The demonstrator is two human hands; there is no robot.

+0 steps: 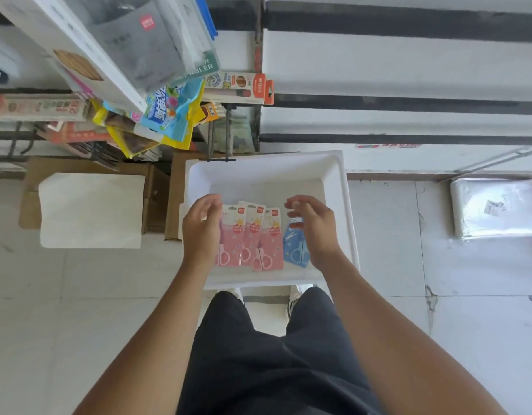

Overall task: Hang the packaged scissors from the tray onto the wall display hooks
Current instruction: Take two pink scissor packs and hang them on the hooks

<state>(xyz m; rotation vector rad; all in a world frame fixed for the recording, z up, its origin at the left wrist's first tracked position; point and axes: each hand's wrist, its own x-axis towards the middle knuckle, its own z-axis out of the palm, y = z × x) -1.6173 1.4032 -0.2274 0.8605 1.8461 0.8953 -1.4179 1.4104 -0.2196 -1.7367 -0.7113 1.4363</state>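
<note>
Pink scissor packs [252,235] lie in the white tray [339,181] under open, empty left hand [202,229] and right hand [314,229]; best pinch one by its top edge

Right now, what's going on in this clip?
A person stands over a white tray on the floor, both hands lowered into it. Several packs of scissors lie side by side in the tray: pink packs and one blue pack. The left hand hovers open over the pink packs' left edge; the right hand is open above the blue pack. Neither visibly grips a pack yet. Other goods hang on wall hooks beyond the tray.
</note>
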